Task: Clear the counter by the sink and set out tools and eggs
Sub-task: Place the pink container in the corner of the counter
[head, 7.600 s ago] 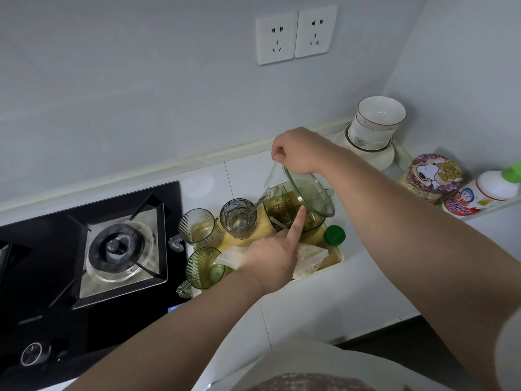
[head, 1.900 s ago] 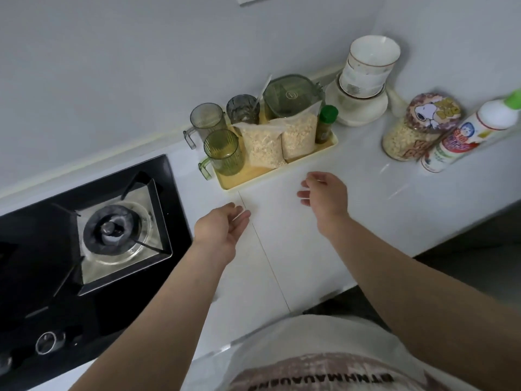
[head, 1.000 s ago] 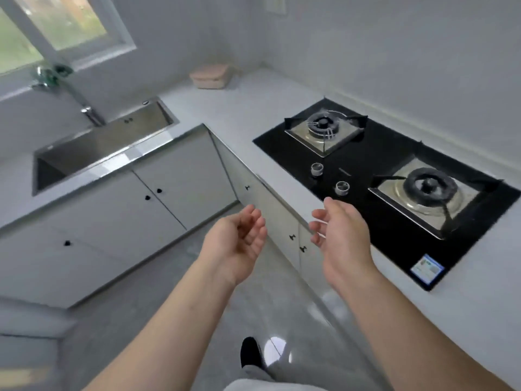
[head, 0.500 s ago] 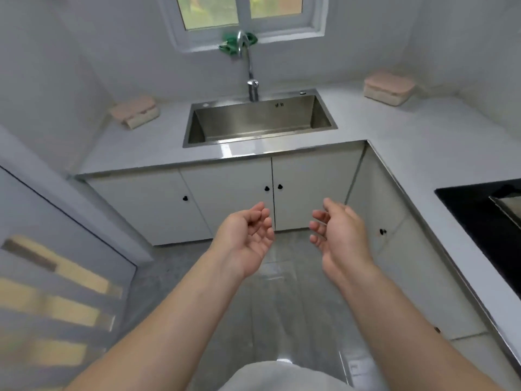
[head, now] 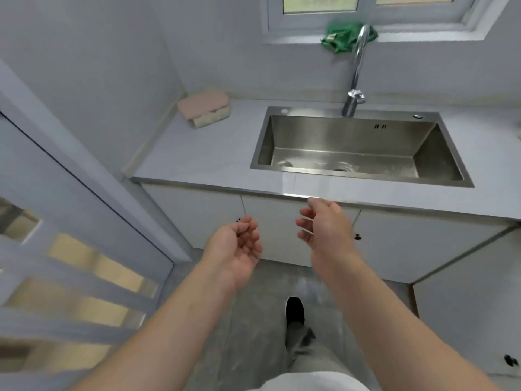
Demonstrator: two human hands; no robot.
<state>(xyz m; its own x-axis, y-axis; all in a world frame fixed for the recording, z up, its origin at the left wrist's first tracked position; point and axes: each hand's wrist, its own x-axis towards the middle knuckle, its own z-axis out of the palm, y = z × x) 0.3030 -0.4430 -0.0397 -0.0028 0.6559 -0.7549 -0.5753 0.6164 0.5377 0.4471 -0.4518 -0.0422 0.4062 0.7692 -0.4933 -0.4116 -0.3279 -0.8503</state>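
Sink [head: 363, 176] set in counter [head: 203, 153]; tap [head: 356, 69] behind it, lidded box [head: 203, 107] on counter at left

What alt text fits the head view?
Left hand and right hand hover empty and open before a white counter with a steel sink. A pink box sits left of the sink; a green cloth lies behind the faucet.

Pale grey walls [head: 112, 52]; window [head: 318, 4] above; white cabinets [head: 408, 244]; grey floor [head: 248, 320]; door [head: 70, 221] left, possibly glazed.
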